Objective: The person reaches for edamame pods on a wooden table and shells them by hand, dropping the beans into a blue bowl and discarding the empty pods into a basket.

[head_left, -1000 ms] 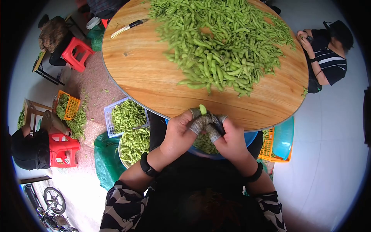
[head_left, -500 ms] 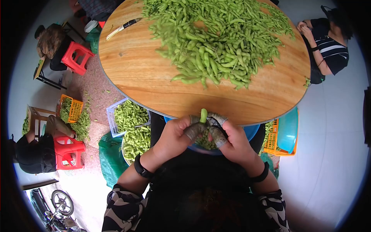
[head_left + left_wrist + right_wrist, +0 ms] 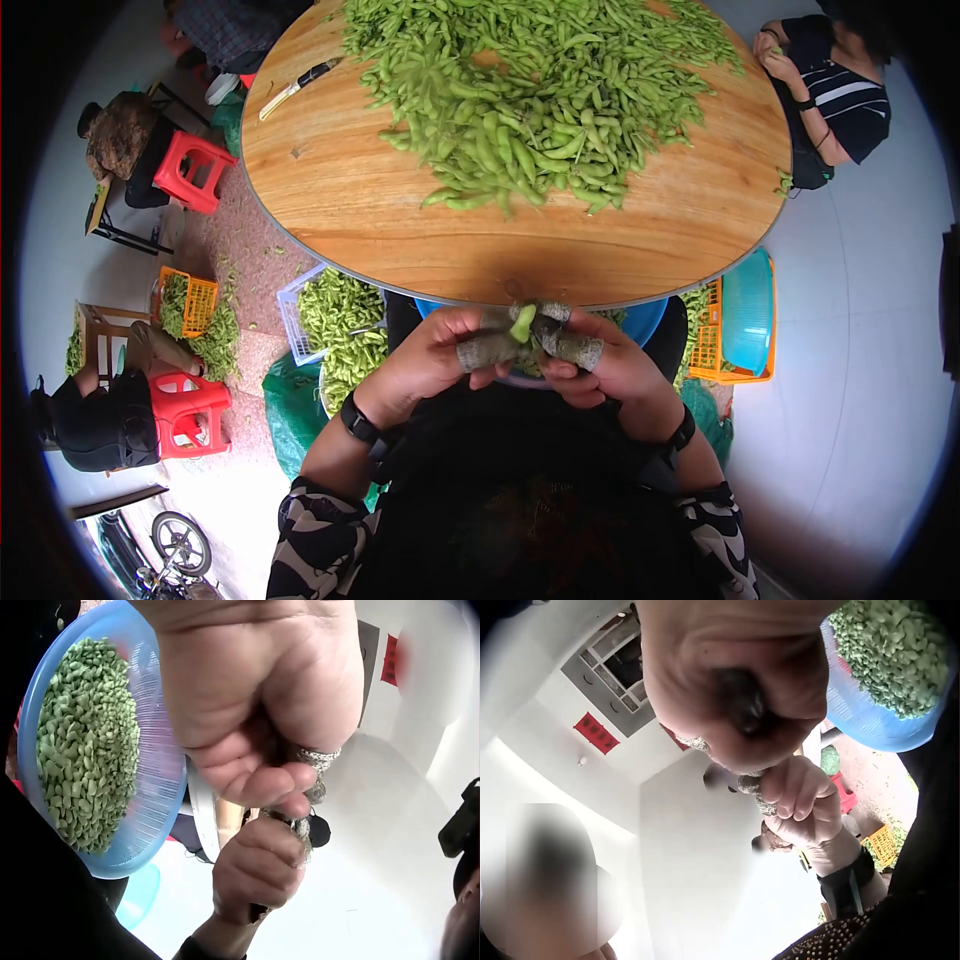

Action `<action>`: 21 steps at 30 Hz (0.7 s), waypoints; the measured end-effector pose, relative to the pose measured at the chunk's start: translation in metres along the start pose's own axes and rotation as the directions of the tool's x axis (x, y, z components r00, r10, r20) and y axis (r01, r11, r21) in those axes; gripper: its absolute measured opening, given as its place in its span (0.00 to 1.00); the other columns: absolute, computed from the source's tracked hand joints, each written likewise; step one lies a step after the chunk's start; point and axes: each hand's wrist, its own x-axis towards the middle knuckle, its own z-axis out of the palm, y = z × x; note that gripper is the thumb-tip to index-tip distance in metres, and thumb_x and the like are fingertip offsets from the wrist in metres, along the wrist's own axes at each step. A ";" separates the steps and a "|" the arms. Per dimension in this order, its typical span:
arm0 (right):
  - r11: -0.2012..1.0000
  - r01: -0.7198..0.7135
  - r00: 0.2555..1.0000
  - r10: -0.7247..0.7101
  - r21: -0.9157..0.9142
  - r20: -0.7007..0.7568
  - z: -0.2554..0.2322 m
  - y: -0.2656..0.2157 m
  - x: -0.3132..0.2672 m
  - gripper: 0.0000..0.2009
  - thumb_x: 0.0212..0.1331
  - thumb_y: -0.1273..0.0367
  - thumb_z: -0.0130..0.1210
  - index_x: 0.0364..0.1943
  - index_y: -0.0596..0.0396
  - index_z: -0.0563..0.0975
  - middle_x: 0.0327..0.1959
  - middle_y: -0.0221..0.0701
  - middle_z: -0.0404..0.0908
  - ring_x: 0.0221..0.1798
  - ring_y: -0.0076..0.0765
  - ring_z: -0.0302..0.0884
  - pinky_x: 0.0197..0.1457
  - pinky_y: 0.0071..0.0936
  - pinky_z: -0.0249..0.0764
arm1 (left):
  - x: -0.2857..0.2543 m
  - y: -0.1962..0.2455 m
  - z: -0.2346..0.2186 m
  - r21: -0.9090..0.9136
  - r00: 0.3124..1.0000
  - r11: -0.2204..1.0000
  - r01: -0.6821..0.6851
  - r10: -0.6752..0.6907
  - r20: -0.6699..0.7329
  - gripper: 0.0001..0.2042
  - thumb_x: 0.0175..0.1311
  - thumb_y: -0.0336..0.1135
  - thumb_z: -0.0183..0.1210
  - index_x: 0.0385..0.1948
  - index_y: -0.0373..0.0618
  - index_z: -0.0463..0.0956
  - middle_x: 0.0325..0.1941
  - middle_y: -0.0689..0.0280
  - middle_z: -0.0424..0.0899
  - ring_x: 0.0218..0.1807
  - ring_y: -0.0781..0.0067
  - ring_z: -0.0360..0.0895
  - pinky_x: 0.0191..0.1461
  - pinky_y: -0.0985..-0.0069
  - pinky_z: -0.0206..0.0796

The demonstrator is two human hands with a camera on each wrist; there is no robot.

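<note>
Centre of frame: left hand (image 3: pixel 418 360) fingers, curled, clamp 1 green pod (image 3: pixel 523 323), tilting more than before; right hand (image 3: pixel 628 368) fingers, curled, grip 1 dark object (image 3: pixel 744 701) nearby.

It's a shared workroom (red stools (image 3: pixel 180 395), crates (image 3: pixel 203 303), piled pods (image 3: pixel 540 160))

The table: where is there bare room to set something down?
The table has a bare patch between knife, pods and left rim, and a bare strip between pods and near rim. Pods crowd the far middle.
</note>
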 end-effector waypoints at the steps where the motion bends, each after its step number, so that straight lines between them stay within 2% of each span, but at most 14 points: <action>1: 1.000 0.003 1.000 -0.003 -0.002 -0.002 0.004 0.002 0.000 0.15 0.66 0.69 0.45 0.55 0.46 0.69 0.25 0.21 0.69 0.18 0.14 0.57 0.21 0.13 0.55 | 0.002 -0.003 0.003 0.001 1.000 1.000 -0.001 0.001 0.004 0.03 0.58 0.29 0.61 0.33 0.44 0.77 0.27 0.55 0.81 0.18 0.65 0.73 0.28 0.75 0.68; 3: 0.920 0.014 0.919 -0.166 -0.392 -0.359 0.017 0.008 0.001 0.15 0.65 0.70 0.46 0.55 0.48 0.69 0.24 0.22 0.70 0.16 0.15 0.57 0.21 0.15 0.57 | 0.007 -0.011 0.011 0.836 0.827 0.454 -0.310 0.562 0.001 0.03 0.59 0.30 0.60 0.30 0.42 0.76 0.27 0.56 0.80 0.21 0.64 0.74 0.27 0.74 0.68; 4: 0.920 0.013 0.918 -0.166 -0.392 -0.359 0.019 0.011 0.000 0.15 0.65 0.70 0.46 0.55 0.48 0.69 0.24 0.22 0.70 0.16 0.15 0.57 0.21 0.15 0.57 | 0.007 -0.014 0.012 0.835 0.827 0.455 -0.309 0.562 0.001 0.03 0.59 0.30 0.60 0.30 0.42 0.76 0.27 0.56 0.80 0.21 0.64 0.74 0.27 0.74 0.68; 6: 0.780 0.053 0.915 -0.288 -0.624 -0.282 0.022 0.015 -0.001 0.16 0.64 0.72 0.46 0.56 0.51 0.69 0.25 0.24 0.71 0.18 0.17 0.62 0.21 0.17 0.61 | 0.007 -0.016 0.013 0.978 0.721 -0.117 -0.172 0.662 0.206 0.05 0.60 0.30 0.59 0.28 0.41 0.74 0.27 0.56 0.79 0.24 0.61 0.76 0.28 0.72 0.69; 9: 0.673 0.082 0.903 -0.363 -0.735 -0.231 0.020 0.016 -0.001 0.18 0.63 0.74 0.47 0.57 0.52 0.68 0.26 0.25 0.71 0.20 0.16 0.64 0.21 0.18 0.61 | 0.005 -0.015 0.016 0.970 0.715 -0.212 -0.121 0.659 0.233 0.07 0.60 0.29 0.61 0.36 0.37 0.75 0.27 0.56 0.77 0.24 0.67 0.76 0.31 0.75 0.70; 10: 0.613 0.097 0.887 -0.410 -0.784 -0.210 0.020 0.017 -0.001 0.19 0.63 0.74 0.47 0.58 0.52 0.67 0.26 0.25 0.71 0.21 0.16 0.64 0.21 0.18 0.60 | 0.005 -0.016 0.016 0.969 0.714 -0.213 -0.122 0.659 0.235 0.07 0.60 0.29 0.61 0.36 0.37 0.75 0.27 0.56 0.77 0.24 0.67 0.76 0.31 0.75 0.70; 11: 0.613 0.097 0.887 -0.411 -0.784 -0.211 0.018 0.016 -0.004 0.19 0.63 0.74 0.47 0.58 0.52 0.67 0.26 0.25 0.71 0.21 0.16 0.64 0.21 0.18 0.60 | 0.004 -0.017 0.016 0.956 0.751 0.097 -0.275 0.643 0.150 0.04 0.62 0.29 0.58 0.33 0.38 0.75 0.26 0.57 0.77 0.24 0.67 0.75 0.30 0.74 0.69; 12: 0.809 0.086 0.917 -0.292 -0.582 -0.270 0.016 0.014 -0.007 0.18 0.63 0.74 0.47 0.58 0.52 0.68 0.27 0.26 0.72 0.21 0.18 0.65 0.22 0.19 0.63 | 0.003 -0.015 0.018 0.830 0.796 0.402 -0.386 0.600 0.080 0.04 0.64 0.29 0.54 0.29 0.40 0.74 0.25 0.59 0.78 0.23 0.67 0.74 0.29 0.74 0.68; 13: 0.941 0.055 0.942 -0.160 -0.334 -0.294 0.014 0.013 -0.011 0.18 0.63 0.73 0.48 0.58 0.53 0.68 0.28 0.27 0.74 0.22 0.20 0.67 0.24 0.21 0.66 | 0.001 -0.012 0.018 0.829 0.797 0.405 -0.386 0.599 0.079 0.04 0.64 0.29 0.54 0.29 0.40 0.74 0.25 0.59 0.78 0.23 0.67 0.74 0.29 0.74 0.68; 14: 0.942 0.053 0.942 -0.158 -0.332 -0.296 0.011 0.014 -0.013 0.18 0.63 0.73 0.48 0.58 0.53 0.68 0.28 0.27 0.74 0.22 0.20 0.67 0.24 0.21 0.66 | -0.003 -0.005 0.019 0.431 0.946 0.875 -0.220 0.300 -0.125 0.05 0.65 0.29 0.53 0.30 0.40 0.74 0.24 0.62 0.77 0.23 0.71 0.73 0.28 0.75 0.67; 15: 0.962 0.069 0.952 -0.143 -0.266 -0.270 0.008 0.016 -0.014 0.18 0.62 0.74 0.49 0.58 0.54 0.69 0.30 0.28 0.75 0.23 0.22 0.70 0.26 0.23 0.68 | -0.005 -0.001 0.021 -0.122 0.989 0.990 0.075 -0.090 -0.120 0.06 0.67 0.29 0.51 0.30 0.40 0.73 0.23 0.64 0.76 0.22 0.76 0.71 0.28 0.77 0.65; 17: 0.977 0.085 0.960 -0.133 -0.197 -0.245 0.000 0.025 -0.009 0.18 0.62 0.74 0.50 0.57 0.55 0.69 0.31 0.30 0.77 0.25 0.24 0.73 0.28 0.25 0.71 | -0.002 -0.012 0.017 0.048 0.992 0.998 0.032 -0.026 -0.125 0.06 0.67 0.29 0.50 0.30 0.40 0.73 0.23 0.66 0.75 0.22 0.78 0.70 0.28 0.79 0.64; 19: 0.370 0.299 0.696 -0.715 -0.880 -0.064 -0.008 0.038 0.004 0.17 0.58 0.72 0.56 0.53 0.59 0.71 0.32 0.36 0.79 0.28 0.34 0.78 0.32 0.30 0.74 | -0.001 -0.018 0.019 0.213 0.992 0.977 -0.014 0.041 -0.119 0.06 0.68 0.29 0.49 0.31 0.40 0.73 0.23 0.68 0.74 0.22 0.80 0.69 0.28 0.80 0.63; 21: 0.258 0.176 0.678 -0.731 -0.950 -0.073 -0.002 0.035 -0.002 0.17 0.56 0.71 0.59 0.50 0.60 0.72 0.33 0.37 0.80 0.31 0.39 0.80 0.35 0.31 0.75 | -0.001 -0.019 0.025 0.507 0.985 0.860 -0.062 0.136 -0.111 0.04 0.65 0.26 0.49 0.31 0.38 0.71 0.23 0.65 0.75 0.23 0.76 0.73 0.29 0.78 0.66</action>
